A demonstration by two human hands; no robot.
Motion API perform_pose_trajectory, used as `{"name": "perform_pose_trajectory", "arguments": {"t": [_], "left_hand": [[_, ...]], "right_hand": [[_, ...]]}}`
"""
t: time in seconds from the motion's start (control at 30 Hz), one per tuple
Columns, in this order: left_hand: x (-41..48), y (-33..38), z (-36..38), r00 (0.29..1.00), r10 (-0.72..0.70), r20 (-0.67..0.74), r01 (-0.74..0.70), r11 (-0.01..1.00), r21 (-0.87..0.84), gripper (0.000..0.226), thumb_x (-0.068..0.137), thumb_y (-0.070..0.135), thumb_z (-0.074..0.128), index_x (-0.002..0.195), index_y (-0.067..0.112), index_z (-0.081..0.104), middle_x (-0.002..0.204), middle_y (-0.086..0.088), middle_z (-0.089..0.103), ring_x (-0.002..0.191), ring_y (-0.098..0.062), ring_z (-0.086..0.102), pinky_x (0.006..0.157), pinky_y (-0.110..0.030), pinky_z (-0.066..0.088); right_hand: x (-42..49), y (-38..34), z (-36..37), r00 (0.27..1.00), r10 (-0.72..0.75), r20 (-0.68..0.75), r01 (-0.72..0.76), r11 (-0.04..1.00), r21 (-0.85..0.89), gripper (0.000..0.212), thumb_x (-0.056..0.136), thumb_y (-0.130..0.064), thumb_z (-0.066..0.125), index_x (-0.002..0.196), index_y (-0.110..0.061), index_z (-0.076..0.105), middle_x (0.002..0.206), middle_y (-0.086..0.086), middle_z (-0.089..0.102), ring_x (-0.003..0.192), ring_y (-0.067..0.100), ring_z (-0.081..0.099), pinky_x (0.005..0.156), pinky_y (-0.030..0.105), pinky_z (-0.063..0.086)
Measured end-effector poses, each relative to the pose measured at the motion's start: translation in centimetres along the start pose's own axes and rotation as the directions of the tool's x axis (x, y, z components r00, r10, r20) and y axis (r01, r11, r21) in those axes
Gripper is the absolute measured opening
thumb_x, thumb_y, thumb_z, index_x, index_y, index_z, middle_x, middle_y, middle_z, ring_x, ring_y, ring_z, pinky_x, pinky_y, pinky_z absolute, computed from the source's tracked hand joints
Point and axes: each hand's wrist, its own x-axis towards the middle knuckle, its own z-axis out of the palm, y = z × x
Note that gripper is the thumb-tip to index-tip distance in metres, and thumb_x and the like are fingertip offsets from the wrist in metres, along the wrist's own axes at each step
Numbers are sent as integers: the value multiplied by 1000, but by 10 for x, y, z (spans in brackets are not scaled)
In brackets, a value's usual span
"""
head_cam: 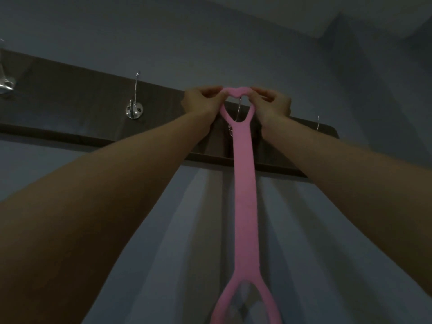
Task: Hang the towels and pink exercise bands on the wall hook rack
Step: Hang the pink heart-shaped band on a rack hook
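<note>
A long pink exercise band (pixel 245 195) hangs straight down in front of the wall, with a loop at each end. My left hand (pixel 202 100) and my right hand (pixel 272 104) pinch the two sides of its upper loop and hold it spread over a metal hook (pixel 238 111) on the dark wooden hook rack (pixel 70 108). The hook's curved wire shows through the loop's opening. The lower loop widens out at the bottom edge of the view. No towel is in sight.
A bare chrome hook (pixel 134 106) sits on the rack left of my hands, another hook (pixel 318 123) shows near the rack's right end, and a shiny object (pixel 5 83) at the far left edge. Grey-blue wall surrounds the rack.
</note>
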Motion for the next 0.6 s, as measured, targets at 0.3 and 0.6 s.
{"name": "perform_pose_trajectory", "arguments": {"t": [0.3,0.6], "left_hand": [[9,-1,0,999,16,-29,-15,999,33,34,83,18,68,116,11,63,116,-7,65,87,-8,58,79,-17,51],[-13,-22,-22,961,274,30,-266,891,368,31,82,25,70,109,9,69,107,-5,71,89,-3,62,87,-16,48]], "right_hand": [[10,2,6,998,64,14,-64,998,-8,27,84,-19,66,110,-14,63,111,2,64,91,11,60,81,22,50],[-3,26,-4,995,60,75,-55,996,-69,23,77,-18,74,97,-9,68,94,3,68,84,13,64,78,25,54]]}}
